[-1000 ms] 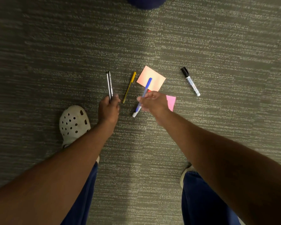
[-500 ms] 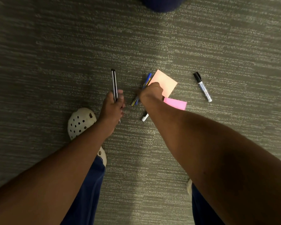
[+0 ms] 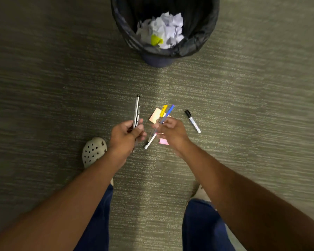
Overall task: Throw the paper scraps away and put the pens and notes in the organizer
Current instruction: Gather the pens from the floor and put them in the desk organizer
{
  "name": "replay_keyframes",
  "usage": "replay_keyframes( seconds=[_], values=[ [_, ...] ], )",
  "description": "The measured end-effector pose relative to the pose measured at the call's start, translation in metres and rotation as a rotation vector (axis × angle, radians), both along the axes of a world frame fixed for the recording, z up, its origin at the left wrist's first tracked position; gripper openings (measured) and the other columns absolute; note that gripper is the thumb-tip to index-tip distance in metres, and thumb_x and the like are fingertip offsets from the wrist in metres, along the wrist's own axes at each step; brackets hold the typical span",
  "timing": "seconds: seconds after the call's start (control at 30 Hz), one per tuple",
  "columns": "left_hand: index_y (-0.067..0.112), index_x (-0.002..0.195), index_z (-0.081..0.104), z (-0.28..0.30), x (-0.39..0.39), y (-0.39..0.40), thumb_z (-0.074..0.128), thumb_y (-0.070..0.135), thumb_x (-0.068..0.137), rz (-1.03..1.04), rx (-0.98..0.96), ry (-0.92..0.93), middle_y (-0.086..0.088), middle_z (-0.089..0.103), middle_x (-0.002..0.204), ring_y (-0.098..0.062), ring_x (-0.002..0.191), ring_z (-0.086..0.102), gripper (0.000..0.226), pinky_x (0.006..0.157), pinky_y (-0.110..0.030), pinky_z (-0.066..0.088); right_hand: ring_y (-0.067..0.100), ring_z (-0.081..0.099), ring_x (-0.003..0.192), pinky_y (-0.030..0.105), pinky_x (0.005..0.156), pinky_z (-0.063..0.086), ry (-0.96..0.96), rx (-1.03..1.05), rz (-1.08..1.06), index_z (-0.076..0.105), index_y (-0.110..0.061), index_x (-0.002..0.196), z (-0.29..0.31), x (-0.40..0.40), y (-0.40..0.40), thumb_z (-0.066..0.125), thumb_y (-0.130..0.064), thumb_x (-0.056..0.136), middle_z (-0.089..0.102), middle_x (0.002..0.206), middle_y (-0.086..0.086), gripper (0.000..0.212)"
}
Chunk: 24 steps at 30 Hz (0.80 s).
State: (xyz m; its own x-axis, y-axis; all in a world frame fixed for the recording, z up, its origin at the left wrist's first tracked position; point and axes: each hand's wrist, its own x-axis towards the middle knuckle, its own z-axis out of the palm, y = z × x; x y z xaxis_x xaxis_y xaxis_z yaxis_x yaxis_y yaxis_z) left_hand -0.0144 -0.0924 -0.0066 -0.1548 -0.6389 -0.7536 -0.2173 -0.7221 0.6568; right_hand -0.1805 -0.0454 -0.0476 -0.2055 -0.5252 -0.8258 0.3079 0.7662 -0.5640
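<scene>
My left hand [image 3: 126, 134] is closed around two thin dark pens [image 3: 137, 111] that point away from me. My right hand [image 3: 170, 132] grips a blue pen [image 3: 168, 113] and a yellow pen [image 3: 163, 110] together, above the carpet. An orange sticky note [image 3: 155, 115] lies on the carpet under those pens, and a pink note [image 3: 163, 141] peeks out below my right hand. A black-capped marker [image 3: 192, 121] rests on the carpet to the right. Crumpled white and yellow paper scraps [image 3: 161, 30] fill the bin. No organizer is in view.
A black-lined waste bin [image 3: 198, 42] stands on the carpet straight ahead. My white clog [image 3: 93, 151] is beside my left hand, and my legs in blue trousers [image 3: 203, 225] stand at the bottom. Grey-green carpet [image 3: 43, 87] covers the floor.
My right hand picked up the yellow pen alongside the blue one and lifted both. My head rose, bringing the bin with the paper scraps into view.
</scene>
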Motion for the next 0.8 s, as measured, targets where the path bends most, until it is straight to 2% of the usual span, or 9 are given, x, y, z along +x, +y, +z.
replay_keyframes(
  seconds=[0.07,0.13,0.23,0.3,0.4,0.5,0.6,0.73,0.8],
  values=[
    [0.005,0.125,0.069,0.061,-0.016,-0.009,0.064,0.002,0.101,0.012,-0.028,0.04,-0.006,0.073,0.084,-0.014,0.074,0.071,0.025,0.069,-0.023,0.062,0.012,0.074,0.072,0.03,0.07,0.063,-0.021,-0.047,0.018,0.069,-0.01,0.094,0.065,-0.017,-0.001,0.071,0.001,0.094,0.075,0.087,0.008,0.011],
    [0.007,0.119,0.071,0.125,-0.031,-0.022,0.065,0.0,0.099,0.049,-0.07,0.095,-0.007,0.075,0.084,-0.014,0.074,0.074,0.022,0.07,-0.022,0.063,0.026,0.073,0.086,0.043,0.084,0.064,-0.037,-0.088,0.051,0.069,0.001,0.106,0.135,-0.034,-0.01,0.07,0.001,0.095,0.074,0.098,0.019,0.01],
    [0.013,0.112,0.072,0.218,-0.046,-0.041,0.065,0.0,0.099,0.088,-0.141,0.159,-0.01,0.077,0.089,-0.015,0.08,0.077,0.02,0.075,-0.025,0.065,0.034,0.067,0.095,0.051,0.089,0.059,-0.053,-0.149,0.115,0.064,0.01,0.109,0.237,-0.054,-0.028,0.068,0.008,0.094,0.068,0.107,0.034,0.016],
    [0.013,0.117,0.068,0.279,-0.053,-0.054,0.063,0.002,0.101,0.116,-0.196,0.182,-0.008,0.078,0.093,-0.016,0.081,0.077,0.02,0.076,-0.028,0.064,0.032,0.068,0.09,0.046,0.086,0.06,-0.047,-0.216,0.167,0.062,0.004,0.106,0.303,-0.066,-0.044,0.064,0.012,0.094,0.068,0.102,0.03,0.015],
    [0.014,0.115,0.065,0.367,-0.058,-0.068,0.059,0.004,0.105,0.138,-0.292,0.191,-0.004,0.076,0.091,-0.013,0.072,0.074,0.015,0.067,-0.029,0.062,0.016,0.065,0.081,0.026,0.072,0.057,-0.022,-0.319,0.279,0.056,0.001,0.114,0.395,-0.073,-0.063,0.055,0.013,0.098,0.066,0.09,0.012,0.02],
    [0.015,0.109,0.064,0.447,-0.053,-0.07,0.052,0.003,0.108,0.15,-0.402,0.139,0.001,0.066,0.077,-0.006,0.054,0.059,0.017,0.049,-0.022,0.046,0.018,0.063,0.081,0.034,0.077,0.051,0.015,-0.396,0.367,0.055,-0.005,0.113,0.478,-0.065,-0.074,0.047,0.011,0.103,0.063,0.087,0.007,0.02],
    [0.017,0.107,0.065,0.512,-0.035,-0.066,0.046,0.005,0.11,0.195,-0.444,0.11,0.008,0.052,0.064,-0.003,0.047,0.043,0.023,0.044,-0.019,0.031,0.021,0.062,0.077,0.037,0.08,0.046,0.033,-0.458,0.371,0.056,-0.014,0.104,0.545,-0.039,-0.085,0.04,0.008,0.106,0.058,0.084,0.008,0.027],
    [0.015,0.112,0.07,0.577,0.013,-0.071,0.047,0.013,0.111,0.323,-0.502,0.151,0.009,0.05,0.064,-0.004,0.05,0.04,0.023,0.045,-0.019,0.031,0.023,0.061,0.073,0.028,0.07,0.051,-0.043,-0.525,0.317,0.059,-0.006,0.111,0.61,0.02,-0.111,0.042,0.006,0.107,0.057,0.082,0.011,0.021],
    [0.015,0.116,0.071,0.602,0.04,-0.086,0.047,0.016,0.112,0.373,-0.544,0.168,0.008,0.05,0.065,-0.005,0.051,0.041,0.025,0.046,-0.019,0.034,0.023,0.062,0.072,0.031,0.072,0.053,-0.11,-0.52,0.259,0.062,-0.004,0.111,0.632,0.052,-0.13,0.046,0.0,0.107,0.06,0.082,0.012,0.016]
  ],
)
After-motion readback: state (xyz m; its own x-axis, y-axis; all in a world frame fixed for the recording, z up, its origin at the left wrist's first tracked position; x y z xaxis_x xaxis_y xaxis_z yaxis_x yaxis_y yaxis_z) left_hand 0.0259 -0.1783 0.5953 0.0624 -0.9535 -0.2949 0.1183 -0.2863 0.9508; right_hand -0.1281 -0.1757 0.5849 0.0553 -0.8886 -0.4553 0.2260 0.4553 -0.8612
